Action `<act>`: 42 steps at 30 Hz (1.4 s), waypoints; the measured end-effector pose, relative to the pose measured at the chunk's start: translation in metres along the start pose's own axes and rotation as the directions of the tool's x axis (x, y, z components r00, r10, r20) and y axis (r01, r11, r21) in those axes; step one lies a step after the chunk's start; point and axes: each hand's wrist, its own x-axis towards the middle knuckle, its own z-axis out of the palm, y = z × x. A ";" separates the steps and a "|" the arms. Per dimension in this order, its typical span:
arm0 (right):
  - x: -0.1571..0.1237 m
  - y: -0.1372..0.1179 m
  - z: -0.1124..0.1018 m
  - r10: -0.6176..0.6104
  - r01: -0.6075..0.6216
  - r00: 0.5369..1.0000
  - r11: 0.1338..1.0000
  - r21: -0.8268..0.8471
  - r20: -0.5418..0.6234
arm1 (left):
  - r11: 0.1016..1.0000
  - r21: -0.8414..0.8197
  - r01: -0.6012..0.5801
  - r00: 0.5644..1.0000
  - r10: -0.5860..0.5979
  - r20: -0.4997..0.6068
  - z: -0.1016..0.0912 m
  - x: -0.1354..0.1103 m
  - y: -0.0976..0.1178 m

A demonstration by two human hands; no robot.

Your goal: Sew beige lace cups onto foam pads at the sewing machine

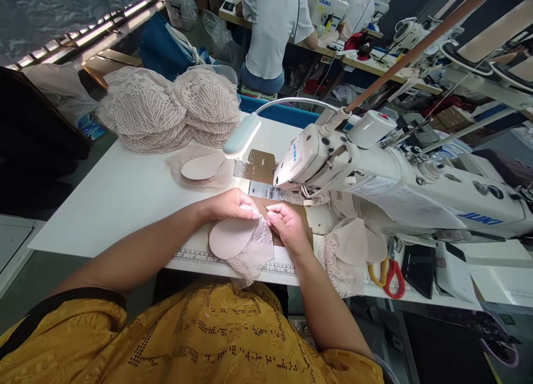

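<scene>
At table front edge, dead centre: both hands on one workpiece. Left hand pinches the top rim of the beige foam cup, fingers curled down onto it. Right hand pinches the lace piece at its upper edge, thumb and forefinger closed, right next to the left fingertips. Cup lies flat, overlapping the lace. Lace hangs off the table edge at 6 o'clock, across the printed ruler strip.

Sewing machine head sits at 1 o'clock from the hands, its needle end just beyond my fingertips; can't make out the needle itself. Gooseneck lamp at 12 o'clock. Spare beige pad at 11 o'clock, near the lamp. Stack of lace cups further out at 10 o'clock, well apart from the hands. Pile of cup-and-lace pieces at 3 o'clock under the machine arm, with red and yellow-handled scissors just beside it. Another person in a white shirt sits at a far table at 12 o'clock, back to me.
</scene>
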 end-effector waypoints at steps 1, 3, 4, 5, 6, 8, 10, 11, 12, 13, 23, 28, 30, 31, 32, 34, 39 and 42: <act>-0.001 0.000 -0.001 0.022 -0.022 1.000 0.999 0.024 0.010 | 1.000 -0.005 -0.005 1.000 0.005 -0.001 0.000 0.000 0.000; -0.003 0.000 -0.004 0.057 -0.058 0.997 0.998 0.031 0.054 | 1.000 -0.016 -0.023 1.000 0.023 0.002 -0.001 0.000 0.000; -0.004 0.000 -0.005 0.072 -0.074 0.995 0.997 0.025 0.076 | 0.999 -0.017 -0.030 1.000 0.030 0.002 -0.001 0.000 0.000; -0.005 -0.001 -0.006 0.083 -0.085 0.992 0.996 0.019 0.095 | 0.999 -0.016 -0.034 0.999 0.034 0.001 -0.001 0.000 -0.001; -0.005 -0.001 -0.007 0.088 -0.090 0.991 0.996 0.015 0.105 | 0.999 -0.011 -0.034 0.999 0.034 0.000 -0.001 0.000 -0.002; -0.004 -0.001 -0.005 0.068 -0.070 0.993 0.998 0.011 0.096 | 0.999 0.001 -0.046 0.999 0.046 0.006 -0.001 0.002 -0.004; -0.001 -0.001 0.000 0.030 -0.031 0.996 1.000 0.003 0.078 | 0.996 0.006 -0.086 0.996 0.086 0.028 -0.001 0.003 -0.006; 0.001 -0.001 0.003 0.015 -0.014 0.997 1.000 -0.010 0.075 | 0.994 0.012 -0.106 0.993 0.105 0.047 -0.001 0.004 -0.007; 0.002 -0.001 0.005 0.005 -0.003 0.997 0.999 -0.034 0.074 | 0.993 0.029 -0.118 0.991 0.116 0.061 -0.002 0.004 -0.006; 0.003 -0.002 0.007 0.001 0.004 0.997 0.998 -0.066 0.072 | 0.991 0.059 -0.118 0.992 0.114 0.061 -0.004 0.004 -0.005; -0.014 -0.006 -0.010 0.073 -0.072 0.996 0.997 -0.026 0.048 | 0.939 0.336 0.069 0.965 0.023 -0.261 -0.043 -0.036 0.031; -0.019 -0.006 -0.012 0.019 -0.038 0.992 0.987 0.156 0.122 | 0.952 0.027 0.304 0.950 -0.301 -0.083 -0.027 -0.052 0.015; -0.018 -0.005 -0.012 0.018 -0.049 0.987 0.980 0.193 0.159 | 0.948 -0.211 0.238 0.964 -0.257 -0.067 -0.013 -0.048 0.004; -0.018 -0.005 -0.012 0.037 -0.072 0.983 0.979 0.193 0.179 | 0.935 -0.297 0.195 0.969 -0.231 -0.088 -0.006 -0.044 0.000; -0.018 -0.005 -0.012 0.064 -0.099 0.978 0.980 0.173 0.197 | 0.921 -0.358 0.155 0.970 -0.210 -0.120 0.000 -0.039 -0.003; -0.018 -0.005 -0.014 0.115 -0.136 0.962 0.988 0.067 0.246 | 0.905 -0.416 0.092 0.969 -0.178 -0.173 0.009 -0.031 -0.005; -0.028 -0.009 -0.024 0.134 -0.100 0.967 0.982 -0.163 0.217 | 0.944 -0.318 0.081 0.980 -0.134 -0.148 0.011 -0.023 0.001; -0.027 -0.015 -0.024 0.081 -0.068 0.996 0.974 -0.218 0.047 | 0.961 -0.260 0.097 0.990 -0.121 -0.078 0.010 -0.020 0.000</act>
